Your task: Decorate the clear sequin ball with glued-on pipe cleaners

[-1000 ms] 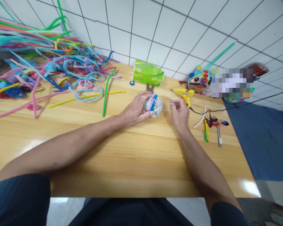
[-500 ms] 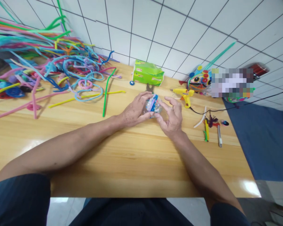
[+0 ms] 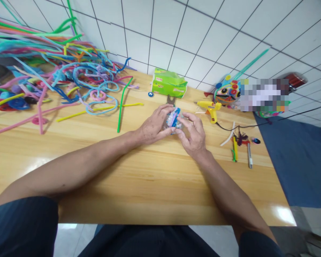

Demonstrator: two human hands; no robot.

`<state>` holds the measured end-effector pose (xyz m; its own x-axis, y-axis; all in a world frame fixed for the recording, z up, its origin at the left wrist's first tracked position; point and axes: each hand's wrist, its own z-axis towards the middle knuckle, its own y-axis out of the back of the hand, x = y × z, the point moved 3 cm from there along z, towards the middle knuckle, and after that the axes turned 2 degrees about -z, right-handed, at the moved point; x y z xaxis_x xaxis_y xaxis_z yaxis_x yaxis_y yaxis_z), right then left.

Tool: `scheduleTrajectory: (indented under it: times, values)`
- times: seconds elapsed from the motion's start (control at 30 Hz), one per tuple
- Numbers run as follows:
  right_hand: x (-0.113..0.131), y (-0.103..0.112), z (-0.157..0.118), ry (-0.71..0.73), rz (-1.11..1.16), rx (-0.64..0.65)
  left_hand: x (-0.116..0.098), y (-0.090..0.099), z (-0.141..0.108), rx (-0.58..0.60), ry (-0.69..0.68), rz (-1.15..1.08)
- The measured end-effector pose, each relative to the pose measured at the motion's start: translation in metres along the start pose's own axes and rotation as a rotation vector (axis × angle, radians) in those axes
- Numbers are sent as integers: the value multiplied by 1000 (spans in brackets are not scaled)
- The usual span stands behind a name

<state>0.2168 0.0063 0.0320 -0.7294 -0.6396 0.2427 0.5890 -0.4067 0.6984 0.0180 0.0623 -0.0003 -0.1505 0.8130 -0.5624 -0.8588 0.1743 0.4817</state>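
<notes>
Between my hands, over the middle of the wooden table, is a small clear, rounded piece (image 3: 173, 119) with blue and lilac fuzzy strips across it; its exact kind does not show. My left hand (image 3: 156, 125) grips its left side, thumb below and fingers above. From the right, my right hand (image 3: 193, 134) holds the other side with thumb and fingertips, its index finger resting on the top near the blue strip. Just behind the piece lie the dark jaws of a plier-like tool (image 3: 171, 100), partly covered by my left fingers.
A green tissue pack (image 3: 168, 82) stands against the tiled wall, a blue button (image 3: 150, 94) beside it. To the right lie a yellow glue gun (image 3: 210, 110) with its cord, a utility knife (image 3: 249, 156) and scraps. Tangled pipe cleaners (image 3: 93, 78) cover the left side.
My right fingers have come down and inward onto the clear piece; the index finger was more raised before. My left hand keeps its hold.
</notes>
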Motion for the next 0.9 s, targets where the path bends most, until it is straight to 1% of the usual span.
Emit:
scheduleTrajectory:
  times: [0.17,0.3,0.5,0.7,0.9]
  values:
    - [2,0,1,44,-23,-19,0,0,0,8,-15,15]
    - [0,0,1,12,-44,13,0,0,0,13,-4,6]
    - [0,0,1,18,-42,13,1,0,0,4,-8,20]
    - [3,2,1,70,-51,-19,0,0,0,17,-7,17]
    - [1,2,0,29,-51,29,0,0,0,18,6,14]
